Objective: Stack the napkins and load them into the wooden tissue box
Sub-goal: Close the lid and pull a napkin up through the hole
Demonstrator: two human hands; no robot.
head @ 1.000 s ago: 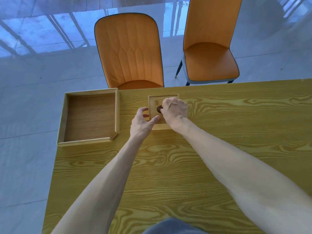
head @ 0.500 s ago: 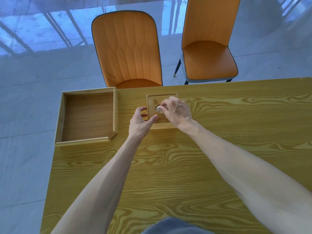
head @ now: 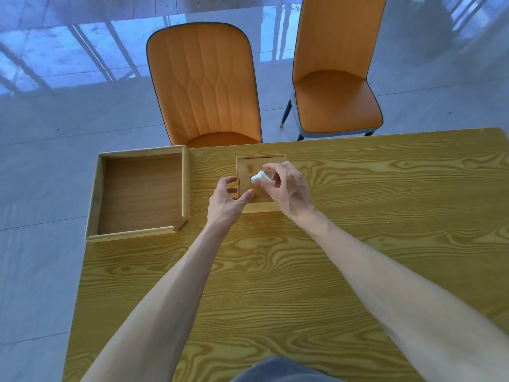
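A small square wooden tissue box (head: 248,166) sits at the far middle of the table, lid on, with a round hole in the lid. A white napkin (head: 260,177) pokes up out of that hole. My right hand (head: 286,186) pinches the napkin's tip between thumb and fingers above the lid. My left hand (head: 227,201) rests against the box's left front corner, thumb on the lid's edge and fingers along the left side, steadying it. The rest of the napkins are hidden inside the box.
A larger shallow wooden tray (head: 95,199) lies at the table's far left corner, overhanging the edge. The yellow wood-grain table (head: 275,271) spreads toward me. Two orange chairs (head: 206,84) (head: 336,78) stand beyond the far edge on a glossy tiled floor.
My right hand's fingers were down at the lid's hole; now they have lifted slightly and drawn a white napkin tip up through it. My left hand stays at the box.
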